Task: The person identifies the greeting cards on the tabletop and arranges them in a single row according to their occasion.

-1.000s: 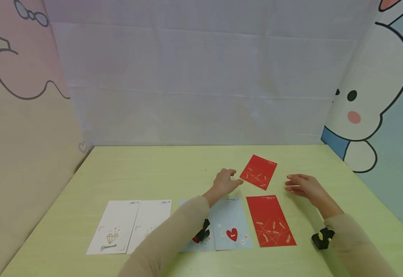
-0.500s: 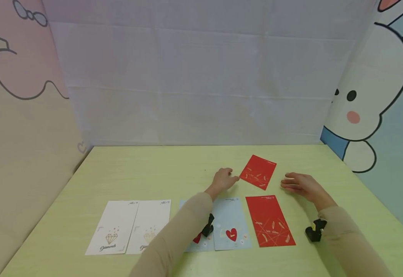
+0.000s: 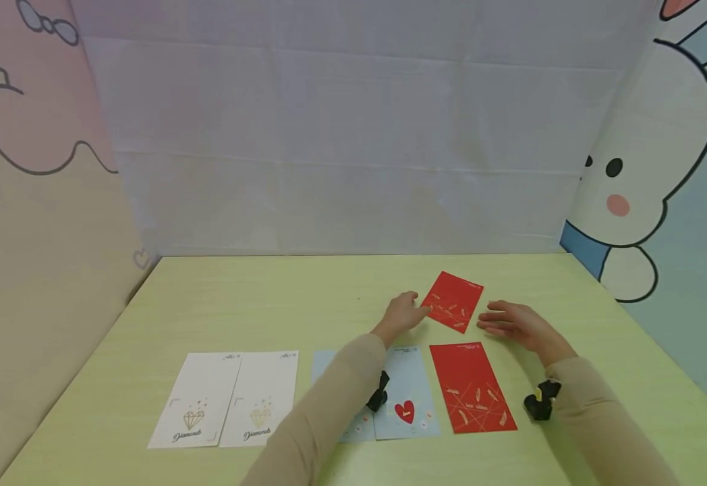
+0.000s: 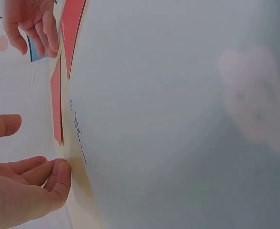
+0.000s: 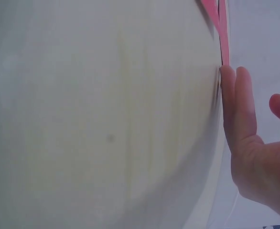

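A red card (image 3: pixel 453 302) with light feather-like marks lies turned at an angle toward the back of the table. My left hand (image 3: pixel 401 316) is at its left corner, thumb tip overlapping the edge in the head view. To the right of that card hovers my right hand (image 3: pixel 520 326), fingers extended toward it and nothing in its grasp. In the left wrist view, the left fingers (image 4: pixel 59 179) are loosely bent with no card between them. Fingertips of the right hand (image 5: pixel 259 138) come right up to the red card's edge (image 5: pixel 224 43) in the right wrist view.
A second red card (image 3: pixel 473 388) lies straight in the front row. Left of it are two light blue heart cards (image 3: pixel 420 378), one partly covered by the left sleeve, then two white diamond cards (image 3: pixel 192 391). A white cloth (image 3: pixel 353 155) hangs behind the table (image 3: pixel 238 297).
My right hand has moved left, closer to the tilted red card. The left hand drew back slightly, then came forward to the card's corner. The cards have stayed in place.
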The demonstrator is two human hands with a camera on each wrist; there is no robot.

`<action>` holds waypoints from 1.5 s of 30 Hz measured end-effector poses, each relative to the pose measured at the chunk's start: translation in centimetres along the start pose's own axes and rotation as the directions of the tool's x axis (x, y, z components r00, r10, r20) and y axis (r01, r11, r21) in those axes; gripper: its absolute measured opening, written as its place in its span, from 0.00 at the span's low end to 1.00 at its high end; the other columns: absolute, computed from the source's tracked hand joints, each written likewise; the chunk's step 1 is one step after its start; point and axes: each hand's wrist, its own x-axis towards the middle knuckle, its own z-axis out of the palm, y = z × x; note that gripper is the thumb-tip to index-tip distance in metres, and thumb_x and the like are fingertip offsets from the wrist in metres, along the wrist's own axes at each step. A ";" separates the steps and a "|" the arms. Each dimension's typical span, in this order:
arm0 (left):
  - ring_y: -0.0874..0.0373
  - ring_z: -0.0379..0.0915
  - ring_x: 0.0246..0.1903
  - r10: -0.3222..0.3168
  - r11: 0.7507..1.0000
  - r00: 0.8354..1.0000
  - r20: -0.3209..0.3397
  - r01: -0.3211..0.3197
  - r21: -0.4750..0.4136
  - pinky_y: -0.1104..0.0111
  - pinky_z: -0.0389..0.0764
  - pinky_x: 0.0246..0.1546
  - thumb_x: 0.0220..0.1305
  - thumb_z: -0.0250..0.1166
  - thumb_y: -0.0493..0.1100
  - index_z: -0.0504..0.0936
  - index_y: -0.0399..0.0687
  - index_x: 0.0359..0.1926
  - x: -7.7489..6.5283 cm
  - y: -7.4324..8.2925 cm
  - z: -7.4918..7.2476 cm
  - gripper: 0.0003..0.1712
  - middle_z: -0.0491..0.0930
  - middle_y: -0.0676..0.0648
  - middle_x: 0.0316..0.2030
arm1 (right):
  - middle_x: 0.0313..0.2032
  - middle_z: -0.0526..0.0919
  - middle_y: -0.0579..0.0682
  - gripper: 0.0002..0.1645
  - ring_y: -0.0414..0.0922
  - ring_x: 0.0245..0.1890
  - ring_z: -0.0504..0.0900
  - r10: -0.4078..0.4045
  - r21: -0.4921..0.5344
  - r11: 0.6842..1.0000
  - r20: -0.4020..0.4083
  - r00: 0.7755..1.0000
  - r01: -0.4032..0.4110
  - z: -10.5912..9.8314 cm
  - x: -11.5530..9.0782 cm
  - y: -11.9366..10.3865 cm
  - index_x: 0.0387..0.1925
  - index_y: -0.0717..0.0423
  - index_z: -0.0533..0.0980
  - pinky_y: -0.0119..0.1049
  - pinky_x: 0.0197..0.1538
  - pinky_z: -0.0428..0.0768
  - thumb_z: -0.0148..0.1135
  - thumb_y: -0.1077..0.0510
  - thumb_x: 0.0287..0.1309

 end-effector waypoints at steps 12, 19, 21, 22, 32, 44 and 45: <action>0.50 0.66 0.49 -0.043 0.993 0.999 0.006 0.044 -0.112 0.62 0.70 0.45 0.59 0.57 0.49 0.65 0.37 0.57 0.1 0.4 -0.2 0.29 0.70 0.42 0.51 | 0.52 0.67 0.67 0.35 0.45 0.39 0.79 -0.007 -0.018 1.000 0.027 1.000 0.007 0.8 0.1 0.1 0.63 0.72 0.40 0.36 0.45 0.73 0.38 0.54 0.66; 0.52 0.71 0.42 -0.066 0.982 0.998 0.005 0.066 -0.174 0.62 0.71 0.43 0.59 0.57 0.49 0.66 0.37 0.57 0.4 0.2 0.0 0.29 0.71 0.43 0.49 | 0.43 0.74 0.57 0.35 0.45 0.38 0.79 0.023 -0.003 1.000 -0.002 1.000 -0.023 1.1 0.3 -0.1 0.63 0.72 0.41 0.36 0.44 0.73 0.40 0.55 0.65; 0.53 0.72 0.38 -0.083 0.978 0.997 0.008 0.083 -0.193 0.62 0.72 0.42 0.59 0.57 0.49 0.67 0.37 0.56 0.5 0.1 0.2 0.28 0.72 0.43 0.48 | 0.43 0.74 0.57 0.35 0.46 0.38 0.79 0.028 -0.001 1.000 -0.008 1.000 -0.028 1.2 0.3 -0.1 0.63 0.72 0.41 0.36 0.44 0.74 0.40 0.55 0.65; 0.53 0.73 0.36 -0.092 0.975 0.996 0.010 0.092 -0.204 0.62 0.72 0.42 0.59 0.57 0.49 0.67 0.37 0.56 0.6 0.2 0.2 0.28 0.72 0.43 0.47 | 0.43 0.74 0.57 0.35 0.46 0.38 0.79 0.030 -0.004 1.000 -0.012 0.999 -0.030 1.2 0.3 -0.1 0.63 0.72 0.41 0.36 0.44 0.74 0.40 0.55 0.65; 0.58 0.73 0.30 -0.141 0.937 0.989 -0.035 0.122 -0.327 0.68 0.73 0.38 0.58 0.59 0.46 0.70 0.36 0.53 0.7 0.1 0.5 0.25 0.74 0.45 0.41 | 0.48 0.70 0.62 0.35 0.45 0.39 0.79 0.022 -0.043 0.999 -0.016 1.000 -0.023 1.2 0.3 0.0 0.63 0.73 0.42 0.36 0.44 0.74 0.40 0.55 0.65; 0.60 0.67 0.20 -0.111 0.935 0.990 -0.083 0.076 -0.347 0.74 0.69 0.22 0.55 0.61 0.38 0.78 0.36 0.43 1.1 -0.1 1.3 0.14 0.74 0.50 0.23 | 0.50 0.69 0.67 0.33 0.44 0.37 0.80 -0.029 -0.096 0.995 0.003 1.000 0.029 1.4 0.1 0.2 0.61 0.76 0.44 0.37 0.43 0.75 0.39 0.56 0.66; 0.60 0.67 0.19 -0.108 0.937 0.990 -0.085 0.073 -0.343 0.74 0.69 0.21 0.55 0.62 0.38 0.78 0.37 0.44 1.2 -0.1 1.4 0.14 0.73 0.50 0.23 | 0.50 0.69 0.67 0.32 0.44 0.37 0.80 -0.029 -0.097 0.995 -0.005 1.000 0.028 1.4 0.2 0.2 0.60 0.76 0.45 0.37 0.42 0.75 0.39 0.56 0.65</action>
